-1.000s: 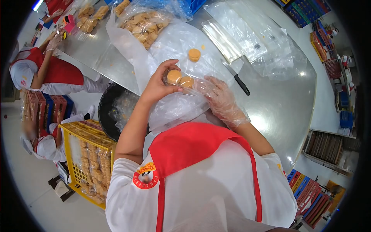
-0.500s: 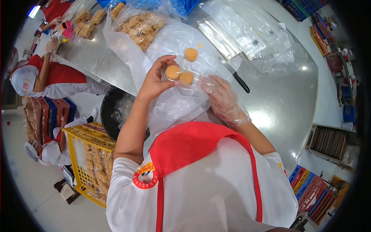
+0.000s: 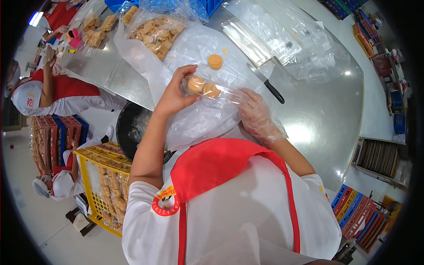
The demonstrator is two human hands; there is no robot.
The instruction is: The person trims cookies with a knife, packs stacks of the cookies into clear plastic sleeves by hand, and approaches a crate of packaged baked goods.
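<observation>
Two side-by-side stacks of round golden cookies [image 3: 211,90] sit inside a clear plastic bag [image 3: 226,94], held over the table. My left hand [image 3: 175,96], bare, grips the bag's filled end, thumb below and fingers above. At the opposite end, my right hand [image 3: 255,111] in a clear plastic glove has its fingers closed on the bag's film. Just beyond the bag, a short cookie stack [image 3: 215,62] lies on a white plastic sheet [image 3: 185,48]. A knife with a black handle [image 3: 274,91] rests to the right of it.
A big bag of loose cookies [image 3: 157,35] lies at the back left. Flat clear bags [image 3: 249,42] are piled at the back right of the steel table [image 3: 318,115]. On my left are a black bin [image 3: 128,128], a yellow crate [image 3: 95,190] of packed cookies and co-workers.
The cookie stacks in the bag have tilted, showing more of their sides. My right hand has shifted slightly right, and the bag looks stretched straighter between my hands.
</observation>
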